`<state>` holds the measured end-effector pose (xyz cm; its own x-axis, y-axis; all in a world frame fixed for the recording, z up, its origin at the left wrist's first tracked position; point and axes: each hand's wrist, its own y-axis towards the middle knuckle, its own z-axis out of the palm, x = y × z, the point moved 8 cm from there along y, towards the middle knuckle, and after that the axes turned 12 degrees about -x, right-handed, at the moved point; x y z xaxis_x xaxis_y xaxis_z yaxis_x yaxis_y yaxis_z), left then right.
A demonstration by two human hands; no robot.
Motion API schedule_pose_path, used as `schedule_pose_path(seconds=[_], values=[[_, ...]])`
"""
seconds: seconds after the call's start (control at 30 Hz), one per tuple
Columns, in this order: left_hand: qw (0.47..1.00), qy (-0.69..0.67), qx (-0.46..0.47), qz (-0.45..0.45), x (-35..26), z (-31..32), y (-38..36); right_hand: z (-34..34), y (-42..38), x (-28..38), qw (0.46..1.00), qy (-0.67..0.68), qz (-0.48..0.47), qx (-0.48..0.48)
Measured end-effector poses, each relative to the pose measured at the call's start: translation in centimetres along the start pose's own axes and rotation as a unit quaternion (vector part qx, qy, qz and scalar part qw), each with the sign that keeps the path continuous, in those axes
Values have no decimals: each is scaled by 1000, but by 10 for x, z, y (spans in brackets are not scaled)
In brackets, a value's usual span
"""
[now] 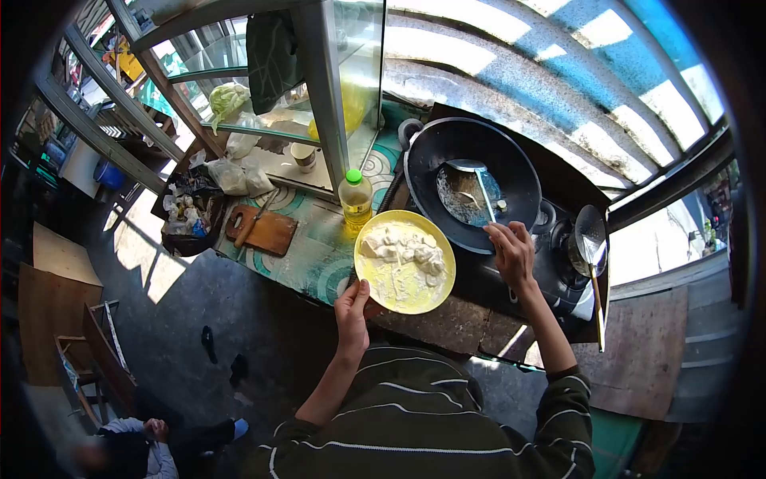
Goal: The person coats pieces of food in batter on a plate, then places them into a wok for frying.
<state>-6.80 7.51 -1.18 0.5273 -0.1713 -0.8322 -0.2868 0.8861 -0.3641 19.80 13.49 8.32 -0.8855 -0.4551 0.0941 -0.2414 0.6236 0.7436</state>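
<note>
My left hand (352, 313) grips the near-left rim of a yellow plate (449, 275), thumb on top. White flour-coated pieces (404, 246) lie on the plate in a loose heap, with loose flour around them. My right hand (515, 254) is closed around the handle end of a spatula (483, 191), whose wide blade rests inside a black wok (515, 160). Shiny oil (460, 206) pools at the bottom of the wok. One small pale piece (501, 205) sits near the spatula handle; I cannot make out what it is.
An oil bottle (355, 199) with a green cap stands left of the wok. Further left lie a cutting board (261, 231) with a knife and a bag of rubbish (191, 209). A ladle (594, 279) and strainer rest at right. Someone sits (152, 447) at lower left.
</note>
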Motion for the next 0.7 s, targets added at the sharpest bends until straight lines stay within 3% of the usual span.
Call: schedule_pose_path(seconds=[0.53, 0.7], values=[[1000, 18, 8, -19, 4, 3, -1, -1, -18, -3, 997, -56, 18, 57], [1000, 23, 16, -13, 4, 4, -2, -4, -20, 1, 997, -67, 7, 26]])
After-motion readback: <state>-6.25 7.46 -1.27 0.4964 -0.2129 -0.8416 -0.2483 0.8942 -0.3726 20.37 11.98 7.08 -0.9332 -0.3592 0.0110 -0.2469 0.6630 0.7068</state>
